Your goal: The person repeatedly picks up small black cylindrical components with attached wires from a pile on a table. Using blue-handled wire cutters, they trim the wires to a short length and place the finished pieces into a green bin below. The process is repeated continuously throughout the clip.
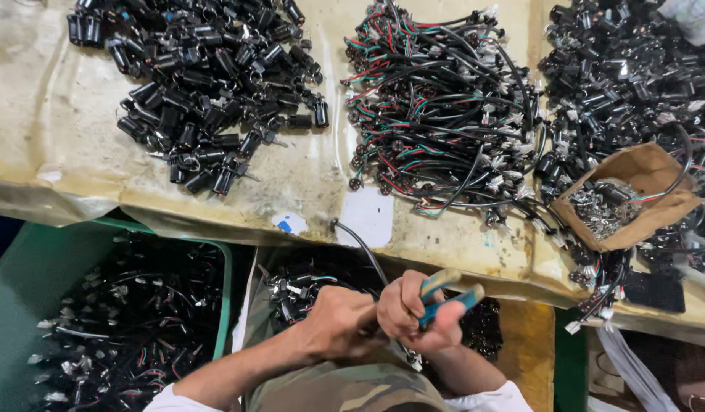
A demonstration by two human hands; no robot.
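- Head view: the right hand (410, 307) is closed around blue-handled pliers (452, 294), squeezing them low over the lap.
- The left hand (339, 324) is curled shut on the end of a black cable (362, 250), which arcs up to the workbench (307, 183).
- Judgement: keep the cable end steady and square to the tool, and squeeze evenly, away from the fingers.
- The wire bundle pile (436, 107) lies well apart.

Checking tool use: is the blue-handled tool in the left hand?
No, the right hand grips the blue-handled tool; the left hand holds the black cable.
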